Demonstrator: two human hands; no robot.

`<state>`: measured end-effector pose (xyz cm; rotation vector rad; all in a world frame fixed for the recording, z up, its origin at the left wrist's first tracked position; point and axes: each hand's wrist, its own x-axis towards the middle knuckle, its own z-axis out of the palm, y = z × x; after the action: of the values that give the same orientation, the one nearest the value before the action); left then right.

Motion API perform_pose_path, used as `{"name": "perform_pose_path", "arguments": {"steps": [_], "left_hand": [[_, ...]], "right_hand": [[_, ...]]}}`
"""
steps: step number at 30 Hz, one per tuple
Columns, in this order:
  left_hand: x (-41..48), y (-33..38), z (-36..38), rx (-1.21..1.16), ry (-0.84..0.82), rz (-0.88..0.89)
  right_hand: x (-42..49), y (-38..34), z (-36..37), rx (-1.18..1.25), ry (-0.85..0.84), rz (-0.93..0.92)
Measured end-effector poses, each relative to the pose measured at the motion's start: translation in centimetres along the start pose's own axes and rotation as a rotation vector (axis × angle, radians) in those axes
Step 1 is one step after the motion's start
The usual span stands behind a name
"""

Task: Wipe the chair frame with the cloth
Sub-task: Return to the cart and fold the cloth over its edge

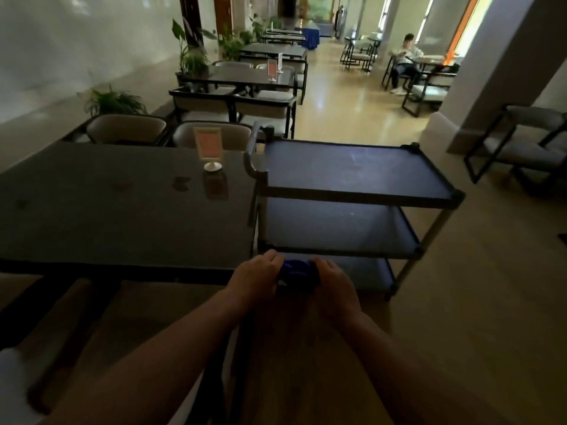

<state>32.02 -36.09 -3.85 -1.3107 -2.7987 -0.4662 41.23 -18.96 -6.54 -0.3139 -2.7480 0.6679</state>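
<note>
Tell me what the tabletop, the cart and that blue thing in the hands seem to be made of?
The tabletop looks like dark glass or polished stone: it mirrors the sign stand. The cart seems to be matte blue plastic shelves on pale, likely metal, posts. The cloth looks like soft fabric, bunched into folds between the left hand and right hand.

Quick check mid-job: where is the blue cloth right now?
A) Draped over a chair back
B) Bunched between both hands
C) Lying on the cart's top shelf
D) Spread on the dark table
B: the blue cloth is bunched between the left hand and the right hand, in front of the cart, whose top shelf is bare.
</note>
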Motion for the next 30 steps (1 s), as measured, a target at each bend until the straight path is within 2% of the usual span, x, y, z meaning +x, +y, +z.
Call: {"name": "perform_pose_path", "arguments": {"steps": [7, 13, 17, 24, 30], "left_hand": [[6.3, 2.9, -0.2, 0.002, 0.043, -0.067], [11.9, 1.2, -0.1, -0.014, 0.093, -0.096], [17.1, -2.0, 1.4, -0.010, 0.080, -0.097], [30.5, -11.6, 2.1, 0.034, 0.134, -0.083], [39.4, -17.7, 2.6, -0.004, 0.030, -0.096]], "right_hand": [[4.5, 5.7, -2.1, 0.069, 0.001, -0.076], [11.0, 8.0, -1.5, 0.085, -0.014, -0.101], [16.9, 10.3, 0.1, 0.044, -0.057, -0.106], [32.6, 11.7, 3.0, 0.008, -0.055, -0.089], [42.5, 13.0, 5.0, -0.027, -0.101, -0.029]]}}
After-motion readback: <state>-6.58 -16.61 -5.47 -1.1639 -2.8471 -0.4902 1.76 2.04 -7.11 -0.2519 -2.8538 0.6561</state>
